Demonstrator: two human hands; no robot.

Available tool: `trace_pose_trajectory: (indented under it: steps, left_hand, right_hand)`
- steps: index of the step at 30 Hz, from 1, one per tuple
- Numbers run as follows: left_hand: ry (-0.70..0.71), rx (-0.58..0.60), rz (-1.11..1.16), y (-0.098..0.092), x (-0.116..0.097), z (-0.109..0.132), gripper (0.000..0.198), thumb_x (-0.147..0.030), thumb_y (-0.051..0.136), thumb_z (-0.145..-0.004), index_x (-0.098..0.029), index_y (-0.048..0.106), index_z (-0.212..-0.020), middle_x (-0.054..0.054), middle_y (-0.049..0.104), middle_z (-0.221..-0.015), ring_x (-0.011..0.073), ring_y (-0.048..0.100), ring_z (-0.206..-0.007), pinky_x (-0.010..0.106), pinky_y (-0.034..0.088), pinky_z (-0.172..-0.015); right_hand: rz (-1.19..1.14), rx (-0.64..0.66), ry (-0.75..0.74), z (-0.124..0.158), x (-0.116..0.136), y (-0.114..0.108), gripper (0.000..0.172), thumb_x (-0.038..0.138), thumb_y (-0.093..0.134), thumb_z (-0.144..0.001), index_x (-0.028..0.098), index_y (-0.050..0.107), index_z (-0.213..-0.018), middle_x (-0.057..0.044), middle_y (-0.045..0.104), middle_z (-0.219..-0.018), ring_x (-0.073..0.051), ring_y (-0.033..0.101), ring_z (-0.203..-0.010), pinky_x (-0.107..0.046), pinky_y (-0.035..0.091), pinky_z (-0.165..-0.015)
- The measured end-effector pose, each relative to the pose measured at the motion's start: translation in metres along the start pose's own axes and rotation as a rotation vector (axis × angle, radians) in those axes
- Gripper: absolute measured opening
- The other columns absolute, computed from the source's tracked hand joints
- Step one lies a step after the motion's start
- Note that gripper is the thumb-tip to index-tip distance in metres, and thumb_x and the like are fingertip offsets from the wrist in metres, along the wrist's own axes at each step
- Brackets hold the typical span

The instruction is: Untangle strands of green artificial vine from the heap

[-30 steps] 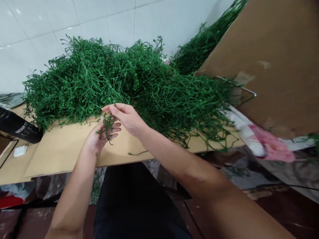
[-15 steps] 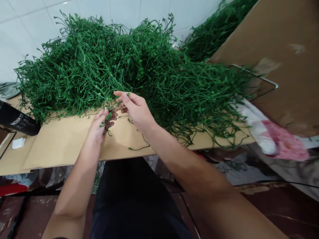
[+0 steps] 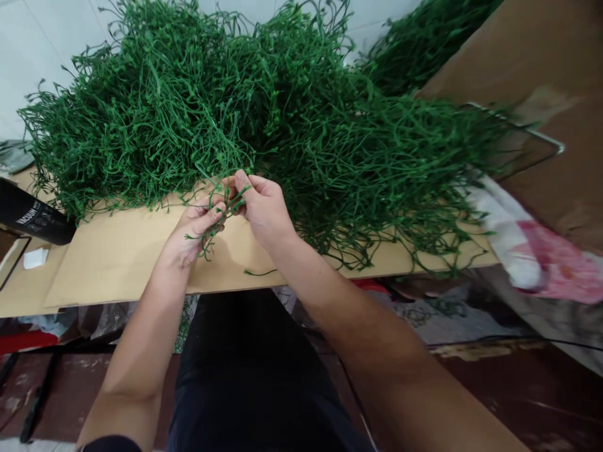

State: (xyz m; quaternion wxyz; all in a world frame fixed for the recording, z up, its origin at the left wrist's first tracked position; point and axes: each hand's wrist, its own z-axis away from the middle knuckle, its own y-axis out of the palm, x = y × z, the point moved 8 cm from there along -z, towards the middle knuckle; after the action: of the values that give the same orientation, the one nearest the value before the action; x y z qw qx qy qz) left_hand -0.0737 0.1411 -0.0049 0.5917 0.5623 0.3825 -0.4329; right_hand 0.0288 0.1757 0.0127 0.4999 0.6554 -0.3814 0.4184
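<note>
A few thin green plastic-looking stems (image 3: 206, 243) with small budded tips stick out of my left hand (image 3: 196, 229), whose thumb presses them against the fingers. Close beside it, my right hand (image 3: 264, 204) pinches green stem pieces between thumb and forefinger, near the tips of the left-hand stems. Both hands are over the cardboard sheet (image 3: 122, 257), at the front edge of a large tangled heap of the same green stems (image 3: 188, 107). One loose stem (image 3: 259, 273) lies on the cardboard below my right hand.
A black bottle (image 3: 35, 213) lies tilted at the left, near a small white paper piece (image 3: 36, 258). On the right stand a brown cardboard panel (image 3: 541, 75), a bent metal rod (image 3: 541, 136) and a pink-and-white cloth (image 3: 541, 257). A tiled wall (image 3: 51, 44) rises behind the heap.
My hands have come together; the right thumb and fingers now pinch stems beside the left hand. The left thumb has closed over its stems. The camera view has shifted slightly.
</note>
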Motion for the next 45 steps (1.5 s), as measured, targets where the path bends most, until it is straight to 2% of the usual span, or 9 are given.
trace_pose_trajectory:
  steps: [7, 10, 17, 24, 28, 33, 37, 40, 45]
  left_hand:
    - [-0.052, -0.215, 0.121, -0.010, 0.001, -0.006, 0.014, -0.019, 0.065, -0.071, -0.015, 0.052, -0.069, -0.006, 0.058, -0.053, 0.0028, 0.052, -0.041, 0.015, 0.043, -0.046]
    - [-0.082, -0.285, 0.205, -0.015, 0.005, -0.006, 0.014, -0.018, 0.062, -0.076, -0.015, 0.051, -0.067, -0.008, 0.054, -0.048, 0.0015, 0.050, -0.037, 0.015, 0.043, -0.047]
    - [-0.130, -0.239, 0.224, -0.010, 0.011, -0.009, 0.012, -0.017, 0.054, -0.081, -0.015, 0.054, -0.069, -0.005, 0.057, -0.050, 0.0027, 0.051, -0.042, 0.014, 0.039, -0.045]
    - [-0.101, -0.050, 0.187, -0.002, 0.013, -0.014, 0.005, -0.015, 0.059, -0.076, -0.015, 0.055, -0.072, -0.003, 0.058, -0.059, 0.0048, 0.054, -0.050, 0.016, 0.037, -0.047]
    - [-0.071, -0.163, 0.179, -0.010, 0.013, -0.024, 0.006, -0.011, 0.055, -0.076, -0.016, 0.054, -0.071, -0.005, 0.056, -0.057, 0.0050, 0.052, -0.048, 0.018, 0.036, -0.046]
    - [-0.103, -0.295, 0.168, -0.006, 0.028, -0.043, 0.017, -0.005, 0.048, -0.076, -0.015, 0.050, -0.063, -0.007, 0.045, -0.048, 0.0031, 0.039, -0.039, 0.018, 0.030, -0.043]
    - [-0.106, -0.378, 0.125, -0.001, 0.035, -0.053, 0.026, 0.002, 0.041, -0.078, -0.014, 0.046, -0.059, -0.006, 0.043, -0.048, 0.0025, 0.040, -0.044, 0.016, 0.032, -0.049]
    - [-0.117, -0.422, 0.095, -0.001, 0.035, -0.054, 0.028, -0.003, 0.038, -0.084, -0.015, 0.042, -0.059, -0.006, 0.040, -0.046, 0.0036, 0.037, -0.042, 0.017, 0.032, -0.049]
    - [-0.163, -0.372, 0.181, -0.001, 0.034, -0.053, 0.027, -0.016, 0.037, -0.090, -0.015, 0.044, -0.064, -0.006, 0.043, -0.048, 0.0043, 0.040, -0.041, 0.017, 0.033, -0.047]
  right_hand:
    - [-0.169, 0.127, -0.020, 0.009, -0.005, 0.014, 0.043, 0.051, 0.073, -0.057, 0.020, 0.060, -0.084, 0.003, 0.061, -0.076, -0.004, 0.051, -0.058, -0.022, 0.051, -0.059]
    - [-0.135, 0.189, -0.058, 0.012, -0.004, 0.019, 0.043, 0.048, 0.074, -0.058, 0.020, 0.061, -0.088, 0.002, 0.062, -0.081, -0.006, 0.055, -0.066, -0.025, 0.053, -0.068]
    - [0.034, 0.121, -0.201, 0.011, 0.003, 0.014, 0.040, 0.056, 0.065, -0.066, 0.018, 0.061, -0.077, 0.000, 0.058, -0.075, -0.006, 0.051, -0.060, -0.022, 0.049, -0.056]
    - [0.040, 0.069, -0.186, 0.005, 0.003, 0.005, 0.035, 0.054, 0.055, -0.075, 0.019, 0.058, -0.079, 0.003, 0.051, -0.061, -0.007, 0.049, -0.054, -0.023, 0.047, -0.054]
    - [0.184, 0.076, -0.300, 0.011, 0.008, 0.006, 0.026, 0.042, 0.048, -0.084, 0.019, 0.055, -0.074, 0.002, 0.049, -0.062, -0.008, 0.046, -0.057, -0.024, 0.042, -0.057]
    - [0.496, 0.070, -0.520, 0.031, 0.015, 0.011, 0.027, 0.024, 0.042, -0.085, 0.019, 0.041, -0.058, 0.000, 0.043, -0.063, -0.011, 0.043, -0.065, -0.027, 0.038, -0.065]
    - [0.641, 0.050, -0.513, 0.042, 0.011, 0.008, 0.026, 0.020, 0.040, -0.082, 0.020, 0.032, -0.057, 0.001, 0.038, -0.061, -0.012, 0.039, -0.063, -0.027, 0.034, -0.063]
    - [0.707, 0.137, -0.522, 0.050, 0.011, 0.011, 0.026, 0.021, 0.039, -0.083, 0.020, 0.030, -0.058, 0.000, 0.038, -0.062, -0.012, 0.038, -0.062, -0.027, 0.032, -0.060]
    - [0.630, 0.167, -0.503, 0.049, 0.019, -0.003, 0.027, 0.024, 0.040, -0.085, 0.019, 0.036, -0.059, 0.000, 0.041, -0.062, -0.012, 0.042, -0.062, -0.028, 0.034, -0.061]
